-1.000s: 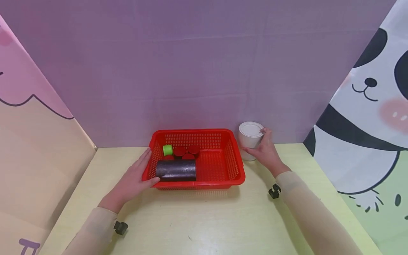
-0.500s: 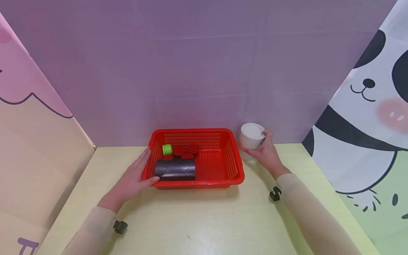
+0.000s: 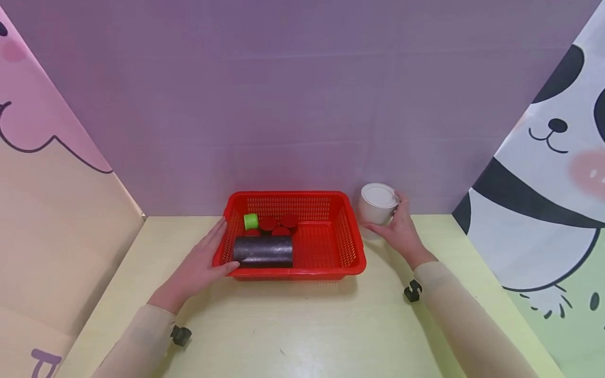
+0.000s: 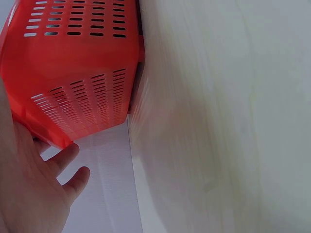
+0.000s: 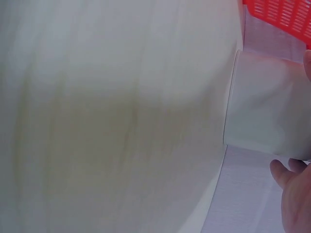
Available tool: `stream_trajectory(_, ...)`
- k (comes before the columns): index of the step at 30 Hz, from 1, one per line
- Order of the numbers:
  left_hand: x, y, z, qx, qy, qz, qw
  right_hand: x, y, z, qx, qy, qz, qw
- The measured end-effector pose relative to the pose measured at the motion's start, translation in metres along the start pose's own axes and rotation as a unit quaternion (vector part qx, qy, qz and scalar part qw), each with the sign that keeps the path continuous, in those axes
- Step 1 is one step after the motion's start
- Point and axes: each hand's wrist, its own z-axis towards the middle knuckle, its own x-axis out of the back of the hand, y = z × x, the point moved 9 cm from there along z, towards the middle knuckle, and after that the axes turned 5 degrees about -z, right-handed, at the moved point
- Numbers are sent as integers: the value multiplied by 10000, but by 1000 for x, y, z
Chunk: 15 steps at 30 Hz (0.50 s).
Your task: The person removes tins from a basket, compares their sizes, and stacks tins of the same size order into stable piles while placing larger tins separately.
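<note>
My left hand (image 3: pixel 196 270) lies at the left end of a red plastic basket (image 3: pixel 302 272), its fingers straight along the side rim and its thumb on the front rim. In the left wrist view, the fingertips touch the edge of the perforated wall (image 4: pixel 73 63). My right hand (image 3: pixel 399 233) grips a white lidded tub (image 3: pixel 375 210) that stands upright just right of the basket. Thumb and fingers are on opposite sides of the tub. Inside the basket, a dark cylinder (image 3: pixel 263 252) lies on its side at the front left.
Behind the cylinder sit several dark pieces with red round tops (image 3: pixel 289 220) and a small bright green cup (image 3: pixel 251 221). A purple backdrop (image 3: pixel 302 105) rises behind the basket and tub. The pale tabletop (image 3: pixel 302 325) extends in front.
The white tub has shifted slightly to the right, away from the basket, with my right hand on it. My left hand stays on the basket. The head view sways a little.
</note>
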Motion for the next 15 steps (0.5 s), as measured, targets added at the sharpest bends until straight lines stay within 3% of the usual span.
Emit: stream_trajectory(15, 1, 2, 0, 140, -18, -37, 9999, 28, -14, -4, 32, 320, 16, 9995)
